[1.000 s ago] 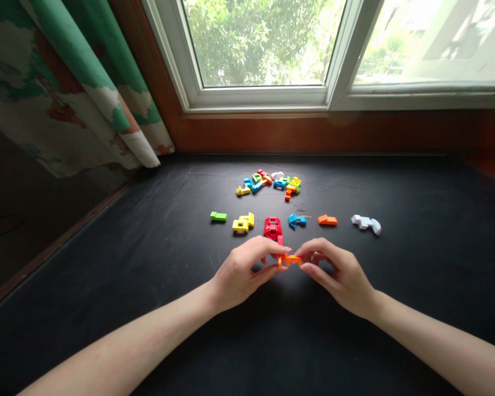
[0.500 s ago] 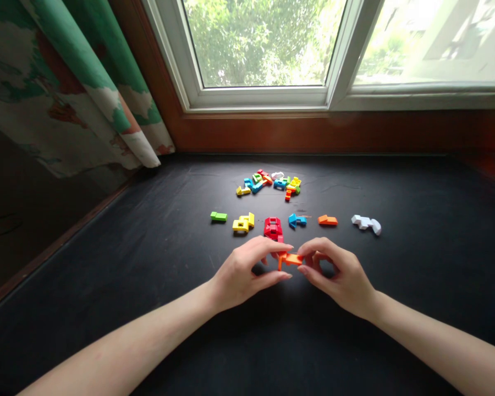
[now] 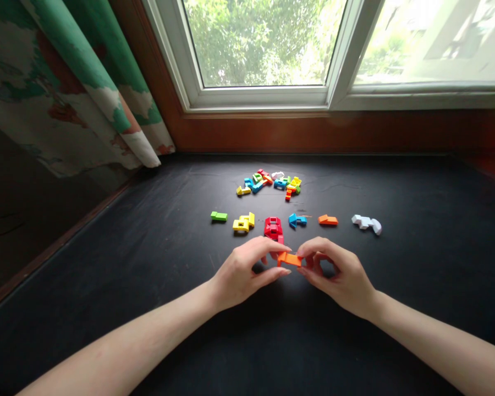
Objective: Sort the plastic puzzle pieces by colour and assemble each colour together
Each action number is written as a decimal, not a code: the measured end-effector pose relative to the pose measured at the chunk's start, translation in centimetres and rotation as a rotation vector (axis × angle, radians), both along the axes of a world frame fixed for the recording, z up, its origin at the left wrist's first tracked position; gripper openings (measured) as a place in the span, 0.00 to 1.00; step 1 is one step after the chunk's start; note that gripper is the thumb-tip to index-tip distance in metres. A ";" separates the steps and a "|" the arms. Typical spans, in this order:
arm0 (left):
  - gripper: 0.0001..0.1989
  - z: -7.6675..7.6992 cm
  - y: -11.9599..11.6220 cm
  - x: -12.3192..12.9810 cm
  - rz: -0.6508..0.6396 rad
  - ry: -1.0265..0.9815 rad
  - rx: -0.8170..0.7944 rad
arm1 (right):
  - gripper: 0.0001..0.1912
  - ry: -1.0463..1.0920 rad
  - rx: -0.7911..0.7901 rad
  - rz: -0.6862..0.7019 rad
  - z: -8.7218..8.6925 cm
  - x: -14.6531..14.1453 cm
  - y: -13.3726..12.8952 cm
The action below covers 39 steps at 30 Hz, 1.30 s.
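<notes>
Between my left hand [image 3: 242, 270] and my right hand [image 3: 338, 275] I hold a small orange plastic puzzle piece [image 3: 289, 259], pinched by the fingertips of both. Its flat face shows, and my fingers hide its ends. Just beyond my fingers lies a red block cluster [image 3: 273, 229]. A row stands farther out: a green piece [image 3: 218, 216], a yellow piece [image 3: 243, 223], a blue piece [image 3: 297, 220], an orange piece [image 3: 328, 220] and a white piece [image 3: 366, 223]. Behind the row sits a jumbled heap of multicoloured pieces [image 3: 268, 182].
The pieces lie on a black tabletop [image 3: 396, 286] whose far side meets a wooden window sill [image 3: 313, 133]. A green-and-white patterned curtain [image 3: 78, 82] hangs at the left, beside a dark drop past the table's left edge. A window [image 3: 264, 44] shows trees.
The orange piece has turned between my fingers, now showing a flatter face instead of its open bracket shape. My hands stay nearly in place, and the other pieces have not moved.
</notes>
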<state>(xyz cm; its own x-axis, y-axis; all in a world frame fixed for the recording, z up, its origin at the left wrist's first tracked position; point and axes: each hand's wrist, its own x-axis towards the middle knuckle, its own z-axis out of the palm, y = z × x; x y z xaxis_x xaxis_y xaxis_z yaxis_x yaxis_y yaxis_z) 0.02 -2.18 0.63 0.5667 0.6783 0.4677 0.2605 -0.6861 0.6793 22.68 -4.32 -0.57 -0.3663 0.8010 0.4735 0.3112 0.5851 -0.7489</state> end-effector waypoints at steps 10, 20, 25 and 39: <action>0.08 0.0 0.1 0.0 -0.003 -0.024 0.016 | 0.05 0.022 -0.025 0.031 0.0 0.0 0.1; 0.06 0.0 0.2 0.2 -0.046 -0.075 0.080 | 0.03 -0.025 -0.017 0.038 0.5 -0.2 0.1; 0.08 -0.1 0.2 0.1 -0.041 -0.058 0.047 | 0.06 -0.024 -0.001 0.032 0.3 -0.2 0.0; 0.08 -0.1 0.1 0.0 -0.001 -0.007 0.011 | 0.10 0.007 -0.019 0.094 0.1 -0.1 0.2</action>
<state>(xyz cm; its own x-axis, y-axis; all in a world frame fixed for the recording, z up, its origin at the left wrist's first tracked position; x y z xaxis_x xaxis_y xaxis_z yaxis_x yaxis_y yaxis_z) 0.07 -2.06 0.49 0.5638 0.6728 0.4790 0.2555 -0.6936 0.6735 22.63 -4.13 -0.47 -0.4370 0.7719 0.4618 0.2502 0.5974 -0.7619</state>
